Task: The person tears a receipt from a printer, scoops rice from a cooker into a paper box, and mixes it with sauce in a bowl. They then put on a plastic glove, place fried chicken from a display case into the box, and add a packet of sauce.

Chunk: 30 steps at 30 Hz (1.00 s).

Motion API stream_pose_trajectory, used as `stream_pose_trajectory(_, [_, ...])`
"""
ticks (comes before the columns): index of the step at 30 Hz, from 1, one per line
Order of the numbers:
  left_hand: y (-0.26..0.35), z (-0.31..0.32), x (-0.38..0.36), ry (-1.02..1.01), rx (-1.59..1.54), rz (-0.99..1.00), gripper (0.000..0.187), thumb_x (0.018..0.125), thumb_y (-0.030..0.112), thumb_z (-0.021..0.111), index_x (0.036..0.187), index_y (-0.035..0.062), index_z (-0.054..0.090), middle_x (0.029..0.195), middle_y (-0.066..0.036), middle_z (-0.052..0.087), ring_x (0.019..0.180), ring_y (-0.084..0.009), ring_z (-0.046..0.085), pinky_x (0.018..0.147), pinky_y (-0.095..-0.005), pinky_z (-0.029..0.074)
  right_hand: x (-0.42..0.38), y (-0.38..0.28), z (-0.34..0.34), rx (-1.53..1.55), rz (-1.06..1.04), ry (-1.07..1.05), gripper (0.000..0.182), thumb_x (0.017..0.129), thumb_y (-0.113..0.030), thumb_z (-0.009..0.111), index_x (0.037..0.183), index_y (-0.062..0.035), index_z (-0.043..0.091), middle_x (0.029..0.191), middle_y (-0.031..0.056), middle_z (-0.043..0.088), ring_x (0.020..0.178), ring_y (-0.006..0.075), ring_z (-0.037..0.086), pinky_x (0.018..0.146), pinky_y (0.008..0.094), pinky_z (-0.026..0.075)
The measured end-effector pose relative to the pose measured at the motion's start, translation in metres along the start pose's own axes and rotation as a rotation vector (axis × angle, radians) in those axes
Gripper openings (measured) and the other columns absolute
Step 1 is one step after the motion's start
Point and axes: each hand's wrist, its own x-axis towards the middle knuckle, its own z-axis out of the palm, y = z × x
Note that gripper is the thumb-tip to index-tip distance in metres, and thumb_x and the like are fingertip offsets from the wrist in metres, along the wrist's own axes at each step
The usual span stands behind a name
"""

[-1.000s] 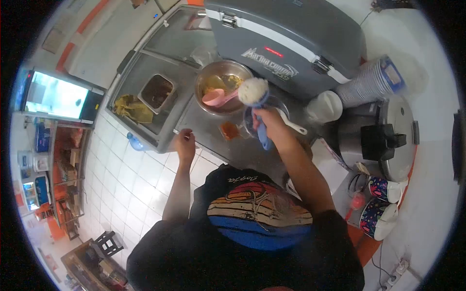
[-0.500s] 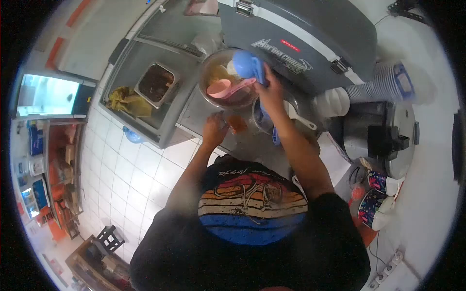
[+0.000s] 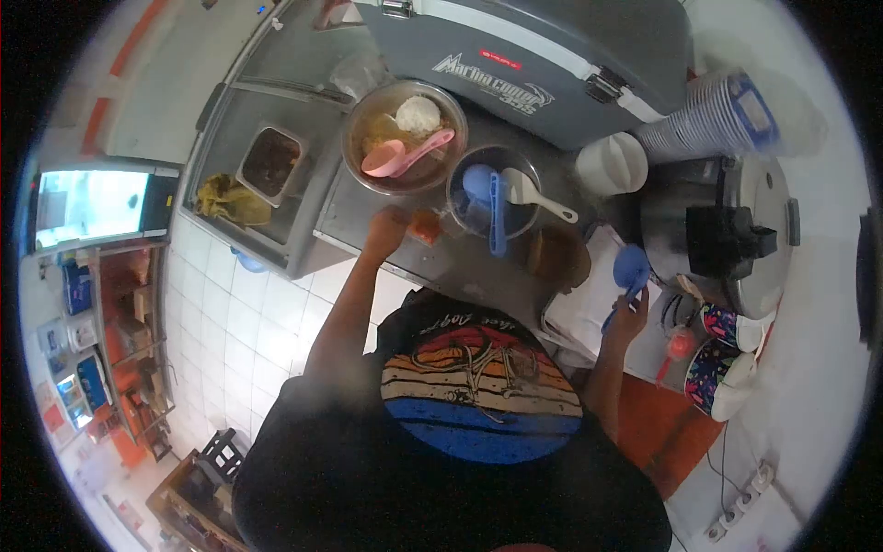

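My right hand (image 3: 629, 316) is closed on the handle of a blue ladle (image 3: 631, 268), held at the right over white sheets. At the counter's front edge, my left hand (image 3: 388, 230) has curled fingers beside a small orange item (image 3: 424, 226); what they grip, if anything, is hidden. Beyond it, a steel bowl (image 3: 348, 156) contains a white rounded mound (image 3: 418, 116), yellowish food and a pink ladle (image 3: 384, 158). To its right, a clear bowl (image 3: 457, 219) has another blue ladle (image 3: 498, 213) and a white paddle (image 3: 549, 201) in it.
A large grey cooler (image 3: 515, 74) stands behind the bowls. Stacked plastic tubs (image 3: 708, 120) and a big pot (image 3: 727, 221) line the right side. White sheets (image 3: 589, 299) lie near the front right. A steel tray (image 3: 269, 166) of dark food sits at the left.
My right hand has gone from above the steel bowl to the far right, carrying the blue ladle. The white mound now shows fully. My left hand stays by the orange item; the view has shifted.
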Motion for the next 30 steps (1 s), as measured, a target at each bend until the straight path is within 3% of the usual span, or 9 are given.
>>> stream_pose_trajectory(4, [0.062, -0.050, -0.037, 0.016, -0.212, -0.040, 0.020, 0.088, 0.017, 0.060, 0.099, 0.0012, 0.060, 0.089, -0.014, 0.066, 0.087, -0.0267, 0.064, 0.078, -0.0355, 0.048, 0.030, 0.084, -0.008, -0.538, -0.338, 0.211, 0.048, 0.081, -0.006, 0.059, 0.128, 0.0014, 0.053, 0.099, 0.0149, 0.062, 0.091, 0.0234, 0.061, 0.081, 0.0337, 0.048])
stream_pose_trajectory(8, [0.125, -0.095, -0.055, 0.138, -0.385, 0.018, 0.015, 0.091, 0.014, 0.058, 0.100, 0.0020, 0.057, 0.085, -0.007, 0.062, 0.084, -0.0166, 0.060, 0.077, -0.0304, 0.047, 0.009, -0.034, 0.057, -0.023, -0.309, 0.055, 0.032, 0.084, -0.010, 0.058, 0.114, 0.0020, 0.061, 0.107, 0.0147, 0.063, 0.099, 0.0246, 0.060, 0.090, 0.0341, 0.045])
stream_pose_trajectory(9, [0.135, -0.102, -0.055, 0.163, -0.430, 0.032, 0.014, 0.092, 0.013, 0.058, 0.101, 0.0023, 0.056, 0.084, -0.005, 0.061, 0.084, -0.0147, 0.059, 0.076, -0.0293, 0.047, -0.009, -0.088, 0.082, 0.141, -0.226, -0.103, 0.028, 0.086, -0.011, 0.058, 0.110, 0.0018, 0.063, 0.109, 0.0137, 0.062, 0.099, 0.0236, 0.060, 0.090, 0.0336, 0.045])
stream_pose_trajectory(11, [0.140, -0.111, -0.045, 0.059, -0.629, 0.049, 0.015, 0.092, 0.012, 0.058, 0.104, 0.0026, 0.055, 0.086, -0.005, 0.061, 0.084, -0.0140, 0.059, 0.076, -0.0280, 0.047, -0.035, -0.143, 0.121, 0.005, -0.460, -0.633, 0.027, 0.089, -0.011, 0.058, 0.113, 0.0013, 0.060, 0.114, 0.0092, 0.060, 0.101, 0.0192, 0.058, 0.089, 0.0313, 0.045])
stream_pose_trajectory(13, [0.143, -0.117, -0.031, 0.003, -0.775, 0.077, 0.017, 0.092, 0.011, 0.057, 0.106, 0.0029, 0.054, 0.088, -0.006, 0.061, 0.084, -0.0134, 0.059, 0.075, -0.0270, 0.047, -0.066, -0.180, 0.168, 0.375, -0.131, -1.121, 0.029, 0.093, -0.013, 0.057, 0.117, 0.0029, 0.057, 0.114, 0.0105, 0.060, 0.102, 0.0176, 0.058, 0.088, 0.0298, 0.047])
stream_pose_trajectory(14, [0.145, -0.118, -0.023, -0.002, -0.817, 0.096, 0.018, 0.092, 0.011, 0.057, 0.107, 0.0030, 0.053, 0.090, -0.006, 0.062, 0.084, -0.0131, 0.059, 0.075, -0.0267, 0.047, -0.073, -0.183, 0.189, 0.412, -0.131, -1.256, 0.030, 0.094, -0.014, 0.057, 0.118, 0.0041, 0.057, 0.112, 0.0112, 0.062, 0.100, 0.0176, 0.060, 0.086, 0.0295, 0.048])
stream_pose_trajectory(20, [0.140, -0.145, 0.028, -0.148, -0.941, 0.043, 0.030, 0.086, 0.006, 0.065, 0.113, 0.0032, 0.054, 0.097, -0.007, 0.063, 0.085, -0.0131, 0.061, 0.074, -0.0268, 0.050, -0.094, -0.195, 0.275, 0.457, 0.251, -1.197, 0.032, 0.090, -0.014, 0.062, 0.114, 0.0071, 0.058, 0.096, 0.0103, 0.067, 0.081, 0.0175, 0.067, 0.076, 0.0285, 0.053])
stream_pose_trajectory(25, [0.103, -0.154, 0.064, -0.438, -0.753, 0.045, 0.060, 0.074, 0.013, 0.078, 0.128, 0.0059, 0.052, 0.114, -0.010, 0.063, 0.101, -0.0196, 0.061, 0.086, -0.0322, 0.051, -0.103, -0.203, 0.313, 0.330, 0.207, -1.067, 0.027, 0.083, -0.009, 0.066, 0.107, 0.0048, 0.063, 0.094, 0.0083, 0.068, 0.081, 0.0153, 0.066, 0.077, 0.0283, 0.052])
stream_pose_trajectory(30, [0.105, -0.172, 0.090, -0.487, -0.506, 0.072, 0.056, 0.067, 0.016, 0.081, 0.118, 0.0049, 0.060, 0.107, -0.009, 0.067, 0.098, -0.0223, 0.064, 0.084, -0.0352, 0.051, -0.100, -0.202, 0.335, 0.228, 0.218, -1.000, 0.026, 0.081, -0.006, 0.067, 0.106, 0.0039, 0.064, 0.094, 0.0077, 0.068, 0.082, 0.0156, 0.065, 0.077, 0.0296, 0.053])
